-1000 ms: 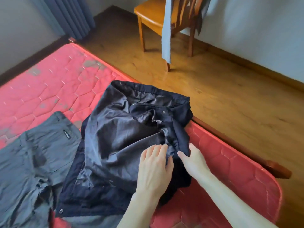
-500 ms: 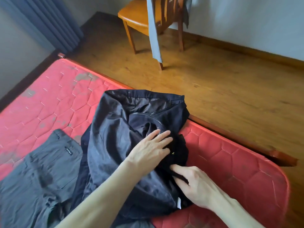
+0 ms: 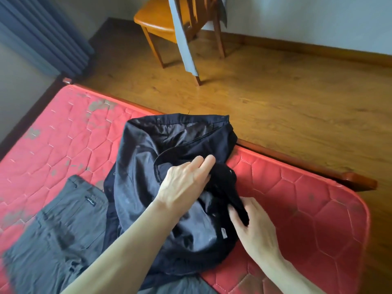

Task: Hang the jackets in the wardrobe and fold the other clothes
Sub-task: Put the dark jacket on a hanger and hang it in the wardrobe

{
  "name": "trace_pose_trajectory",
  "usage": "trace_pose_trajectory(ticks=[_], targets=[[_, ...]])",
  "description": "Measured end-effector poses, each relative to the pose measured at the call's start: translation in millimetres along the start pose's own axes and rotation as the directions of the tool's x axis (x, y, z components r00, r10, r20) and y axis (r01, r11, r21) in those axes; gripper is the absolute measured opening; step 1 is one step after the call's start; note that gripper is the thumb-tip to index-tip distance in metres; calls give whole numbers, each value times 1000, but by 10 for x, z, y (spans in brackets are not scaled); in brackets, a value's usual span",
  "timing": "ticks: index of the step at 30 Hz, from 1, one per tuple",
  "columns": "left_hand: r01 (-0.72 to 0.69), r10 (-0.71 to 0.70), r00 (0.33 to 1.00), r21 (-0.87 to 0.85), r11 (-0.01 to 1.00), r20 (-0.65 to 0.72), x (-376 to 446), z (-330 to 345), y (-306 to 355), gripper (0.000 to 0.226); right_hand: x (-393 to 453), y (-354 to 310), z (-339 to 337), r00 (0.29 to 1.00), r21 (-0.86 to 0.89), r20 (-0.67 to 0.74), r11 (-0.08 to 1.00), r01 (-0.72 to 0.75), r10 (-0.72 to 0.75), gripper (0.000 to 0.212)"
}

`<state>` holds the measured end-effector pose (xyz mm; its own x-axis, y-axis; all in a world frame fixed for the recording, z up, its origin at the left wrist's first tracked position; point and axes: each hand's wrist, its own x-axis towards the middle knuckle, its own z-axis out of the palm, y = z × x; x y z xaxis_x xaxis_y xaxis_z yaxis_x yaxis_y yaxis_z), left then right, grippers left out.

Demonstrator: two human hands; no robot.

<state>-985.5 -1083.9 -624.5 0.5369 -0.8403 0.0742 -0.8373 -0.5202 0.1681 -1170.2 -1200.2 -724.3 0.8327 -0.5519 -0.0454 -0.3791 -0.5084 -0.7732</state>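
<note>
Both hands [image 3: 186, 185] on dark jacket [image 3: 144, 177]

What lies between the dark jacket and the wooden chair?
Head view: past the dark jacket come the bed's wooden edge rail and bare wood floor, up to the wooden chair.

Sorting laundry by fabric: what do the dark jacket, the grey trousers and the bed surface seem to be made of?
Dark jacket: matte navy woven shell, likely cotton blend; glossy lining, probably synthetic, judging by its sheen. Grey trousers: matte woven cloth, cotton-like, creased. Mattress: red quilted fabric, slightly shiny, with worn grey patches.
</note>
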Motion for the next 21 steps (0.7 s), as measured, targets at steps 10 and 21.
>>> trace_pose_trajectory(ticks=[10, 21], targets=[[457, -474, 875, -154, 876, -101, -273, -454, 26, 16, -495, -252, 424, 987, 32, -153, 998, 55, -50, 35], [741, -869, 481, -474, 475, -119, -776, -1807, 185, 27, -33, -1601, -138, 969, 269, -144, 950, -159, 203, 24]])
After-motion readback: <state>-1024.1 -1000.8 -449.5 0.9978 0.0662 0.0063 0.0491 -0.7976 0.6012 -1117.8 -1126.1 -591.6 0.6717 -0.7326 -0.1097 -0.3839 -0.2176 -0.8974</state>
